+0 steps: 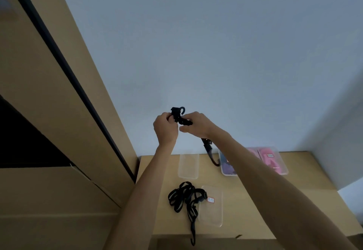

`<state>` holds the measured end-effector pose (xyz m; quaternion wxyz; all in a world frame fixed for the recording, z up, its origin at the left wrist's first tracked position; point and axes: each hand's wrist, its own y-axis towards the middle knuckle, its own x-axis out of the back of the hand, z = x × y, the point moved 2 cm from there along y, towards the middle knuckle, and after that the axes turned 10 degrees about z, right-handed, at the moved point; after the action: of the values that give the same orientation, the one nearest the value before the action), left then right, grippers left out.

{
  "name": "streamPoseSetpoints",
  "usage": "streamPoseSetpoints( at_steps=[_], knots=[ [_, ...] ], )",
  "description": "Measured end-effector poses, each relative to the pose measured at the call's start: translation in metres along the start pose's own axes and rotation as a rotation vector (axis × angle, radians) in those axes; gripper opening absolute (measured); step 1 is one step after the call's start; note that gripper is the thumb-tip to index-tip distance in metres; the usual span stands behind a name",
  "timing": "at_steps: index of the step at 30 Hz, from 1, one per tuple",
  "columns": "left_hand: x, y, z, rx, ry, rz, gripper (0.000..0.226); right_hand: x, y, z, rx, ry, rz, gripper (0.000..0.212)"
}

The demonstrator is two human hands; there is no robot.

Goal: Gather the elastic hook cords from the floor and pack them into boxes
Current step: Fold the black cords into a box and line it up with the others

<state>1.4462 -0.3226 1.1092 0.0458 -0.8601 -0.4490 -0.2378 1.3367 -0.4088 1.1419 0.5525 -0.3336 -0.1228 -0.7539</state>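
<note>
Left hand point(165, 127) and right hand point(194, 125) both clamp bunched black elastic hook cord point(177, 115); curved hook tip pokes above, tail dangles below.

matt black cord point(183, 195); clear glossy plastic box point(211, 206); smooth wooden table point(255, 200)

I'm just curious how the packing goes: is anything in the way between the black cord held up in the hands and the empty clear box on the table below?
Nothing visible blocks it. Both hands, left hand and right hand, hold the black cord in the air. The empty clear box lies open-topped below, with bare table around it.
</note>
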Motion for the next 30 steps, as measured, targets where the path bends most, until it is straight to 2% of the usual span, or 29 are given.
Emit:
streamPoseSetpoints(
  at_steps=[2,3,6,8,9,11,12,14,16,18,20,24,28,30],
  knots=[
    [-0.004,0.000,0.001,-0.086,0.254,0.130,0.020,0.001,0.005,0.012,0.048,-0.285,-0.095,0.014],
    [-0.005,0.001,0.001,-0.127,0.320,0.201,0.019,0.002,0.005,0.014,0.073,-0.314,-0.149,0.018],
    [0.000,0.009,0.000,-0.165,0.260,0.392,0.024,0.010,0.002,0.007,0.091,-0.145,-0.313,0.019],
    [0.006,0.010,0.000,-0.172,0.200,0.548,0.030,0.019,0.002,0.000,0.092,-0.043,-0.345,0.016],
    [0.009,0.009,0.001,-0.174,0.173,0.632,0.030,0.026,0.003,-0.003,0.099,-0.028,-0.323,0.012],
    [0.013,0.000,0.008,-0.162,0.067,0.793,0.030,0.035,0.005,-0.011,0.089,0.051,-0.173,0.001],
    [0.014,-0.004,0.011,-0.148,-0.011,0.853,0.032,0.036,0.004,-0.015,0.072,0.133,-0.095,0.005],
    [0.012,-0.010,0.016,-0.111,-0.183,0.893,0.038,0.031,0.001,-0.027,0.037,0.339,-0.048,0.019],
    [0.007,-0.010,0.016,-0.065,-0.355,0.831,0.034,0.019,-0.002,-0.035,0.007,0.584,-0.046,0.033],
    [0.002,-0.009,0.013,-0.007,-0.534,0.714,0.023,0.005,-0.001,-0.038,-0.036,0.799,-0.024,0.037],
    [-0.004,-0.005,0.010,0.037,-0.661,0.610,0.017,-0.005,0.004,-0.037,-0.035,0.883,0.024,0.038],
    [-0.008,0.006,0.014,0.154,-0.649,0.295,0.021,-0.016,0.013,-0.025,-0.113,0.721,0.025,0.031],
    [-0.010,0.009,0.026,0.171,-0.324,0.094,0.017,-0.019,0.016,-0.014,-0.242,0.404,0.055,0.010],
    [-0.010,0.008,0.031,0.151,-0.180,0.048,0.013,-0.018,0.019,-0.008,-0.229,0.174,0.069,0.002]
  ],
)
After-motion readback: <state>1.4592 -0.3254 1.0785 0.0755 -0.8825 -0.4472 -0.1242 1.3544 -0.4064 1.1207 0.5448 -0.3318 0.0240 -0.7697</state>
